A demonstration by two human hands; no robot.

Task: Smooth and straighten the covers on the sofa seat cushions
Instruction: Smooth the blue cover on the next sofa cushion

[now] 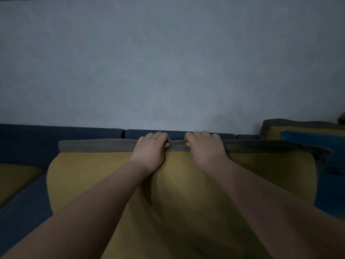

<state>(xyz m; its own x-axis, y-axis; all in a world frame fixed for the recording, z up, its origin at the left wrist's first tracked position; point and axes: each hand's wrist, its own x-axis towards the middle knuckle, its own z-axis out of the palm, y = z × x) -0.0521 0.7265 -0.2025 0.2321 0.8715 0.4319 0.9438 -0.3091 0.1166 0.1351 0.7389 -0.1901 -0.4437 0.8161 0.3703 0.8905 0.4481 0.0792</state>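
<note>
1. A pale grey wall (168, 62) fills everything above the grey border (97, 145), the band that runs along the far edge of the yellow cover (104, 176).
2. Just behind the grey border runs the dark blue sofa back (56, 131), split by seams into sections.
3. Left of the grey border and lower, a second yellow cover (15, 178) lies on the dark blue seat (24, 202) and is cut off by the frame edge.
4. Right of the grey border sits a bright blue cushion (317, 141). Behind that is another yellow piece with a dark edge (291, 130), too dim to make out further.
5. The yellow cover spreads from the grey border toward the camera, with soft folds down its middle. Both bare forearms cross it and hide a good part of its surface.
6. The left hand (151, 150) holds the grey border near its middle – fingers curled over the far edge, thumb on the near side.
7. The right hand (204, 149) grips the grey border just beside the left hand in the same way – the two are close but apart (a short bare stretch of grey border shows between the thumbs).
</note>
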